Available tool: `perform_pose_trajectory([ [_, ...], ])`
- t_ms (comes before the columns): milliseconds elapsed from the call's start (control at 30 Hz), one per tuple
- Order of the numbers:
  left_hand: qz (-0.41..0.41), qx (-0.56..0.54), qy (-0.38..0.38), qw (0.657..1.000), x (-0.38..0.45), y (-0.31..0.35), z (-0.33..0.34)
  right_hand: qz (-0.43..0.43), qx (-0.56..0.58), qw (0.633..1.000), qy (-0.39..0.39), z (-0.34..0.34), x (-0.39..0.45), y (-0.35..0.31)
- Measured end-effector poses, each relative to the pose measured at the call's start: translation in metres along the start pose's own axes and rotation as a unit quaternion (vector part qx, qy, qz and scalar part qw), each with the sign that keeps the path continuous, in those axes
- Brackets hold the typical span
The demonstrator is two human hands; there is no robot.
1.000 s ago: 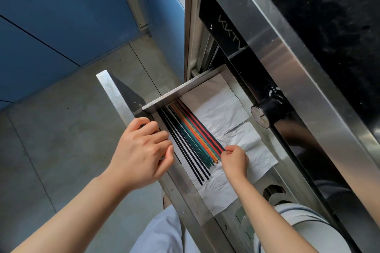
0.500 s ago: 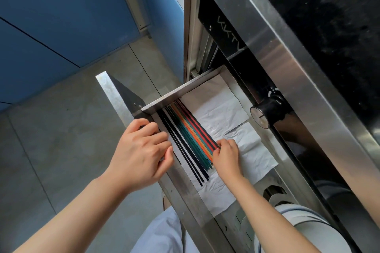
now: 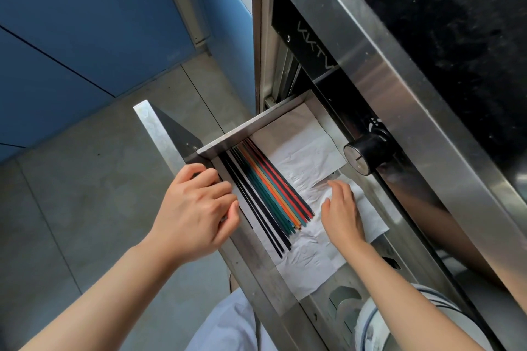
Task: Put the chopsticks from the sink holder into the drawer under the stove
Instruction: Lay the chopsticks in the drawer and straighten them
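Where the stainless drawer (image 3: 228,138) stands pulled out below the stove front, the chopsticks (image 3: 271,194) lie flat inside it, bundled side by side along the wall nearest the drawer's front panel. Black pairs sit closest to that wall; teal, orange, red and dark ones follow toward the middle. They rest on white paper lining (image 3: 302,151) that covers most of the drawer floor; the lining is creased and made of overlapping sheets.

Right hand (image 3: 342,208) lies palm down on the paper just beside the near ends of the chopsticks, fingers loosely spread, holding nothing and not touching the bundle. Left hand (image 3: 196,208) is curled over the top edge of the drawer's front panel, fingers wrapped onto the inner side and thumb against the metal, gripping the panel.

Above the drawer, a black control knob (image 3: 362,154) projects from the stove's steel fascia. A black glass cooktop (image 3: 456,37) fills the upper right. Grey floor tiles (image 3: 85,194) and blue cabinet fronts (image 3: 71,23) lie to the left. Light clothing shows at the bottom edge.
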State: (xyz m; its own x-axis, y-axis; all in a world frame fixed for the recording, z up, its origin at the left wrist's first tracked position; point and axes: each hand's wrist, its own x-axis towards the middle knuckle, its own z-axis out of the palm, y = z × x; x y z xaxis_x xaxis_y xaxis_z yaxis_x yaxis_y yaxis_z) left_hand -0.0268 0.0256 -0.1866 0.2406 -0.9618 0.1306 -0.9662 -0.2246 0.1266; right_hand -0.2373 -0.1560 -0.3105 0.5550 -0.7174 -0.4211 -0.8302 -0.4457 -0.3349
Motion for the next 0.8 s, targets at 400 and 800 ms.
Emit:
perform_pose_trajectory([
  [400,-0.003,0.006,-0.005,1.0,0.001,0.002,-0.001,-0.002,-0.139,0.986,-0.087,-0.007,0.021,0.022],
  [800,-0.008,0.017,-0.009,1.0,0.0,0.002,0.0,-0.004,-0.228,0.973,-0.049,-0.013,0.02,0.028],
])
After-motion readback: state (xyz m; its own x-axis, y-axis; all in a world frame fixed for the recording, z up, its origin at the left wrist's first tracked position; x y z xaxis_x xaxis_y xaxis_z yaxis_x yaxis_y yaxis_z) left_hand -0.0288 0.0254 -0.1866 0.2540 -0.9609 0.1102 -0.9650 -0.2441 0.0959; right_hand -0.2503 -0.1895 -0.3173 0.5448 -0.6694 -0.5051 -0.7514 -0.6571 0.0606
